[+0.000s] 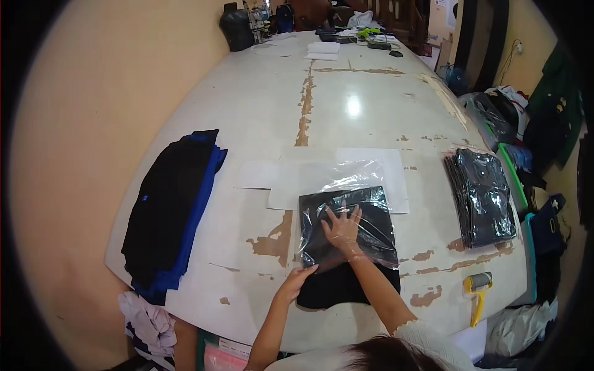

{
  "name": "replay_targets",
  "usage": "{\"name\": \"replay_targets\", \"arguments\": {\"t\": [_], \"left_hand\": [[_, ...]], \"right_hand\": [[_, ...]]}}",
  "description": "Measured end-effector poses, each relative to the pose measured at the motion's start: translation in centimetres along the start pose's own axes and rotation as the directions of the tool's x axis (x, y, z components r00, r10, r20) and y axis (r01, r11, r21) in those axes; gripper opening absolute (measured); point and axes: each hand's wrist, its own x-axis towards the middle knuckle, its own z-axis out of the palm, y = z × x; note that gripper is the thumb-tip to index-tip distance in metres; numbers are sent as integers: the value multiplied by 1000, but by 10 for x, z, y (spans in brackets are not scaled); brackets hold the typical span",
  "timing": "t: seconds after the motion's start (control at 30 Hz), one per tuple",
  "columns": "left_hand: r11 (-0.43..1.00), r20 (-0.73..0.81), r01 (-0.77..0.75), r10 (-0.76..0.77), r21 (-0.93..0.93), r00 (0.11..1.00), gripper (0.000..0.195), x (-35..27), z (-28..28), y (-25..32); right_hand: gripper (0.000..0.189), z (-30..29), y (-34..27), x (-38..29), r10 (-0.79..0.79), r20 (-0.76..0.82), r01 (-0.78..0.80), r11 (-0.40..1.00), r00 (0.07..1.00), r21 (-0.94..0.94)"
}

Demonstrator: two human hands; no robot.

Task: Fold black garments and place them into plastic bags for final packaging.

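A folded black garment (pixel 332 287) lies before me on the table, most of it inside a clear plastic bag (pixel 343 174) with a red strip along its mouth. The garment's near end sticks out of the bag towards me. My left hand (pixel 297 281) pinches the bag's mouth at its left corner, thumb on top. Through the mouth reaches my right hand (pixel 342 229), which lies palm down inside the bag, fingers spread on the garment. White paper sheets (pixel 399 185) lie partly under the bag's far end.
Left, a stack of black and blue garments (pixel 169 208) rests near the wall. Right, a pile of bagged dark garments (pixel 485 199) sits near the edge, with a yellow-handled lint roller (pixel 478 297) closer to me. The white tabletop (pixel 250 116) has peeling brown patches.
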Motion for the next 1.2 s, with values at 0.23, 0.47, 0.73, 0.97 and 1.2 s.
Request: {"name": "replay_targets", "arguments": {"t": [0.23,0.47,0.73,0.97,1.2], "left_hand": [[997,-17,-24,26,79,1000,21,-12,11,-12],[985,202,140,-117,-104,972,25,-73,-4,-62],[984,17,130,-133,119,991,40,-82,8,-82],[993,38,-70,66,100,997,36,-81,11,-92],[988,241,112,-83,-109,967,26,-78,3,-91]], "right_hand": [[49,-16,12,-11,59,163,-65,997,985,31],[58,-128,-9,-138,85,428,-140,985,900,97],[49,-146,-21,-196,-37,374,16,998,927,60],[46,-106,-24,-136,17,418,-63,993,908,98],[44,-58,-21,-103,-28,258,11,998,966,65]]}}
